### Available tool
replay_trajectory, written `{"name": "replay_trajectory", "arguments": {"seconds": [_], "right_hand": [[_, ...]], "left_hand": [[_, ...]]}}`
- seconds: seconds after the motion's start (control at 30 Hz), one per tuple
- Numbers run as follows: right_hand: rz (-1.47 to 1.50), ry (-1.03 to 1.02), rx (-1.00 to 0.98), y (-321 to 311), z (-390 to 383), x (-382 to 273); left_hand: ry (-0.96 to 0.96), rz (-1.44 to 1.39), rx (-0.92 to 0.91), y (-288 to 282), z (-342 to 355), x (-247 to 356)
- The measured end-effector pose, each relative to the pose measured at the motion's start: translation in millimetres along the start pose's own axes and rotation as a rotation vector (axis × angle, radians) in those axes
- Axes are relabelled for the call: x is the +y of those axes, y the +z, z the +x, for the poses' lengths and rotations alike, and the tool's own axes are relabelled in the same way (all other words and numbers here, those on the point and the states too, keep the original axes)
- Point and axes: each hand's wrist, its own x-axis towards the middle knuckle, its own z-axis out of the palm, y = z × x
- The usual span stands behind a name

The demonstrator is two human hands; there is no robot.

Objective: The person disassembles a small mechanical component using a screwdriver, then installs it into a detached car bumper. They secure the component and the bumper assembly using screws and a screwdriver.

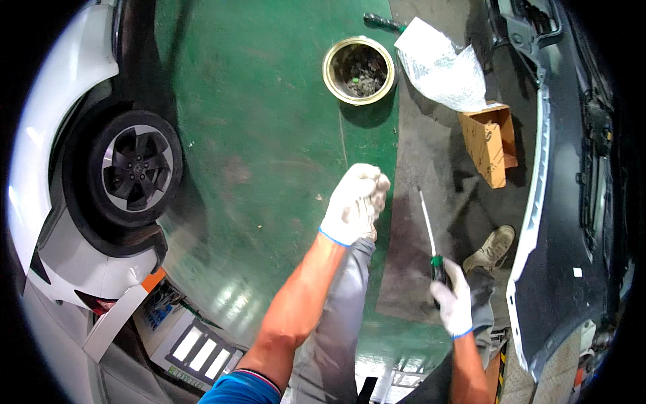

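Observation:
My left hand [353, 200], in a white glove, is raised over the green floor with its fingers curled closed; whatever may be inside them is hidden. My right hand [452, 299], also gloved, grips the green-and-black handle of a screwdriver [426, 219], whose thin shaft points up and away from me. A large dark panel [565, 229] with a pale edge stands just right of that hand. Beyond my hands, a round metal can [358, 99] holds small dark debris.
A white car [60, 40] with its wheel [138, 168] fills the left side. An open cardboard box [490, 151], a crumpled white sheet [437, 64] and another green-and-black handled tool [383, 21] lie ahead on a grey mat [414, 283]. My feet and legs show below.

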Motion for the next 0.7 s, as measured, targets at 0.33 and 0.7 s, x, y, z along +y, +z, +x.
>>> {"name": "replay_trajectory", "arguments": {"seconds": [0.33, 0.7], "right_hand": [[-0.11, -0.353, 0.303, -33.4, -221.9, -83.4], [-0.192, -0.548, 0.287, -201.7, -299.3, -85.0]], "left_hand": [[-0.166, -0.1, -0.051, 166.3, -120.6, -11.5], [-0.085, 0.369, -0.048, 298.1, -147.7, -143.6]]}}
